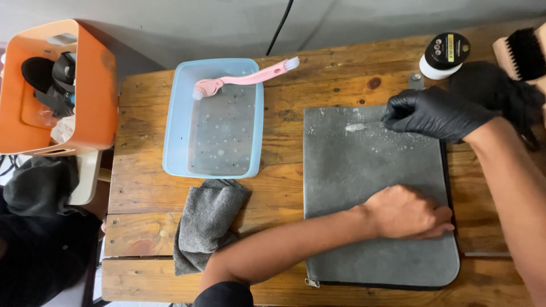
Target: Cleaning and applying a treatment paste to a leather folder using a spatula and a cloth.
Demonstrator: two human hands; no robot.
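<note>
Currently my left hand (406, 212) lies flat, bare, pressing grey pouch (364, 170) onto desk (142, 193). My gloved right hand (435, 113), just beyond it, pinches small brush (357, 127), bristles touching pouch.

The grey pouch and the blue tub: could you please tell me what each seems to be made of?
The grey pouch looks like suede or nubuck: matte, nappy surface flecked with white foam. The blue tub looks like translucent plastic: smooth, glossy walls with rounded moulded corners.

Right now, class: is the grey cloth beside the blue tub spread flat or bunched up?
Bunched up. The grey cloth lies crumpled in folds on the wooden table, just below the blue tub.
</note>
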